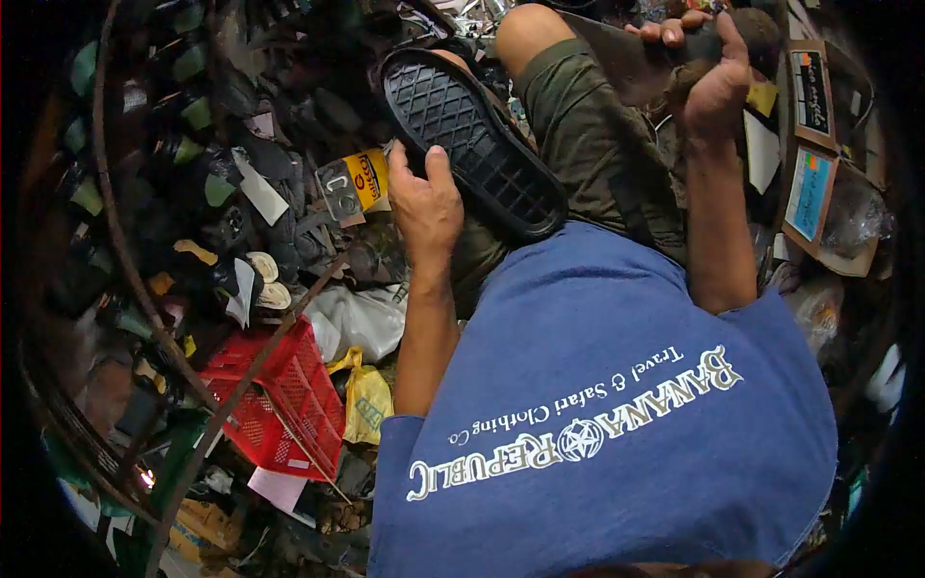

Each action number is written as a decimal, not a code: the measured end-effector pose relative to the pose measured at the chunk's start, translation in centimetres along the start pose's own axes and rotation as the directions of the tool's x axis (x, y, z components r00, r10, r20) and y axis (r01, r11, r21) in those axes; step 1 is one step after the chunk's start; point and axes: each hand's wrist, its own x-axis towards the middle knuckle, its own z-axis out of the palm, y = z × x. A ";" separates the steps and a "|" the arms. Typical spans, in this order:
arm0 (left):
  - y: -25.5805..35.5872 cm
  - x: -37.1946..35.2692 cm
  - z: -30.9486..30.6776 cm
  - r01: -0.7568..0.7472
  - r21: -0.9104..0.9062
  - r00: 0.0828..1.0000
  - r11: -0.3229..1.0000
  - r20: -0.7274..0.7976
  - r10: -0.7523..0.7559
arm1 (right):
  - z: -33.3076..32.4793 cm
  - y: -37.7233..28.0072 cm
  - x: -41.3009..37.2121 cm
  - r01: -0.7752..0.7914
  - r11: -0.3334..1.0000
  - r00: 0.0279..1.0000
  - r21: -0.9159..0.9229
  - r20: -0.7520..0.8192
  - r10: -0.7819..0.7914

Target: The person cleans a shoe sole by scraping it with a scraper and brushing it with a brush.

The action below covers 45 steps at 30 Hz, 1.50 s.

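I see a sole [472,135] across the lap [607,164]; left hand [427,207] at its edge, grip unclear, right hand [716,94] clasping a dark object [702,44]. Seemingly a positioning step; next calls for steadiness.

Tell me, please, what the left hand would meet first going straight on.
Probably the treaded black shoe sole, whose edge lies right by the left hand; they may be touching, but depth is unclear.

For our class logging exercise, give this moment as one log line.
left hand: at edge of black sole | right hand: around dark object | sole: tread toward camera
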 end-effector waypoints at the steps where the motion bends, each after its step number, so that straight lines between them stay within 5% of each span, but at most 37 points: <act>1: 1.3 0.4 -0.3 0.015 -0.096 0.999 0.995 0.034 -0.012 | -1.0 -1.0 -0.2 0.054 0.996 0.972 -0.066 0.231 -0.037; 2: 3.2 0.7 -1.0 0.051 -0.180 0.996 0.982 0.076 -0.037 | -1.5 -1.6 -0.4 0.124 0.985 0.891 -0.119 0.451 -0.058; 3: 5.0 1.0 -2.0 0.093 -0.261 0.991 0.961 0.122 -0.063 | -0.8 -2.7 -0.9 0.130 0.985 0.887 -0.116 0.458 -0.063; 4: 5.8 1.9 -2.8 0.068 -0.408 0.974 0.910 0.224 0.028 | 0.5 -4.2 -1.5 0.329 0.884 0.890 -0.331 0.422 -0.173; 5: 6.7 2.5 -3.1 0.059 -0.414 0.976 0.908 0.215 0.034 | 1.3 -5.2 -1.8 0.483 0.700 0.865 -0.526 0.413 -0.286; 6: 7.6 3.1 -3.4 0.068 -0.442 0.945 0.895 0.315 0.084 | -2.2 -6.6 0.7 0.648 0.378 0.761 -0.662 0.537 -0.364; 7: 8.0 3.8 -3.7 0.071 -0.466 0.907 0.882 0.398 0.137 | -2.7 -6.0 1.4 0.664 0.386 0.747 -0.640 0.557 -0.362; 9: 6.1 6.2 -3.0 -0.167 -0.303 0.792 0.938 0.525 0.311 | -3.0 -4.6 2.0 0.609 0.220 0.791 -0.762 0.563 -0.240; 10: 4.6 6.7 -2.1 -0.041 -0.234 0.811 0.971 0.560 0.169 | -2.9 -3.8 2.1 0.585 0.134 0.808 -0.800 0.561 -0.182; 12: 3.4 4.8 -1.9 -0.263 0.149 0.940 0.953 0.262 0.218 | -2.5 -2.2 1.9 0.542 -0.057 0.834 -0.838 0.545 -0.082; 14: 1.0 3.1 -2.0 -0.211 0.259 0.972 0.943 0.160 0.174 | -2.0 -0.6 1.3 0.487 -0.267 0.865 -0.832 0.503 0.010; 18: -1.5 -2.7 -1.2 0.208 0.074 0.978 0.975 -0.045 -0.205 | -2.8 3.2 -0.8 0.387 -0.071 0.907 -0.919 0.366 0.206; 21: -3.2 -4.5 0.6 0.160 -0.153 0.960 0.975 -0.205 -0.190 | -5.2 4.3 0.6 0.364 -0.121 0.929 -0.923 0.352 0.111; 27: -0.7 -3.2 0.6 0.013 -0.252 0.907 0.968 -0.404 -0.117 | -5.7 4.4 2.4 0.417 -0.072 0.903 -0.906 0.403 0.150; 30: -0.1 -2.0 0.0 0.086 -0.634 0.928 0.769 -0.230 -0.293 | -5.8 4.4 2.3 0.379 -0.067 0.922 -0.923 0.370 0.114; 31: 0.1 -1.7 -0.5 0.078 -0.636 0.926 0.768 -0.240 -0.292 | -5.9 4.3 2.3 0.351 -0.078 0.935 -0.933 0.346 0.076; 33: 0.7 -0.3 -1.4 0.094 -0.701 0.969 0.707 -0.099 -0.227 | -5.8 3.7 2.2 0.387 -0.116 0.922 -0.915 0.381 0.076; 35: 2.1 1.6 -3.4 0.051 -0.675 0.977 0.736 -0.119 -0.177 | -6.0 2.9 2.3 0.412 -0.157 0.911 -0.898 0.406 0.066; 37: 4.5 3.9 -6.9 -0.041 -0.519 0.999 0.854 -0.029 0.030 | -6.8 1.6 3.1 0.588 -0.122 0.808 -0.800 0.588 0.040; 38: 4.6 5.6 -7.6 -0.044 -0.594 0.996 0.803 0.037 0.081 | -7.6 0.8 3.9 0.587 -0.124 0.808 -0.800 0.588 0.033; 39: 4.8 7.3 -7.9 -0.038 -0.664 0.986 0.747 0.097 0.137 | -8.7 -0.2 5.2 0.706 -0.514 0.584 -0.487 0.811 0.034; 40: 5.2 8.6 -8.1 -0.032 -0.664 0.979 0.747 0.129 0.157 | -9.2 -0.8 5.9 0.599 -0.798 0.323 -0.072 0.933 0.159; 43: 4.7 11.2 -6.2 0.052 -0.582 0.956 0.811 0.264 0.128 | -7.3 -1.0 4.8 0.557 -0.807 0.354 -0.195 0.935 0.019; 44: 4.9 10.8 -5.6 -0.025 -0.472 0.957 0.882 0.242 0.157 | -9.0 -1.0 6.4 0.543 -0.817 0.397 -0.192 0.916 0.049; 45: 3.3 11.5 -4.1 -0.022 -0.477 0.943 0.878 0.281 0.176 | -13.1 -0.1 10.1 0.748 -0.090 0.658 -0.657 0.753 -0.023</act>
